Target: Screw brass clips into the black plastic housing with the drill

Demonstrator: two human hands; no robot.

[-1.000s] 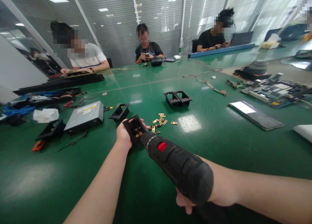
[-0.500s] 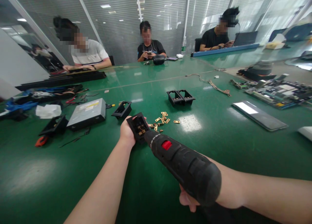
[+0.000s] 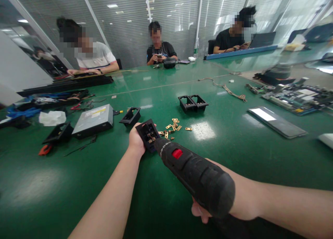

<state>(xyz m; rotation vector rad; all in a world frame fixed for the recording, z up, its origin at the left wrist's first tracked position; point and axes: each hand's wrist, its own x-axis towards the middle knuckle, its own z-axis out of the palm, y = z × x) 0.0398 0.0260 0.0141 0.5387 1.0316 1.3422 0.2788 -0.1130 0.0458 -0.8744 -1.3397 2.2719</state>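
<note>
My left hand (image 3: 135, 140) is closed round a black plastic frame (image 3: 146, 128), tilted so that its inside faces me. Brass pieces show within the frame. A black cordless drill (image 3: 192, 176) with a red switch on top is gripped in my right hand (image 3: 201, 211), which its body mostly hides. The drill's nose points into the frame near the brass pieces; whether its bit touches a screw I cannot tell. Small brass plates (image 3: 179, 128) and screws lie loose on the green table (image 3: 161, 194) just beyond my left hand.
Black frames (image 3: 131, 116) stand behind my left hand, with a joined pair (image 3: 193, 103) further right. A metal disc drive (image 3: 93, 120), an orange-handled tool (image 3: 45, 149) and cables lie left. A dark slab (image 3: 277, 122) and circuit boards (image 3: 299, 96) lie right. Three people sit across the table.
The drill and the black frame stay almost where they were, with only a very slight shift. Both hands keep their hold.
</note>
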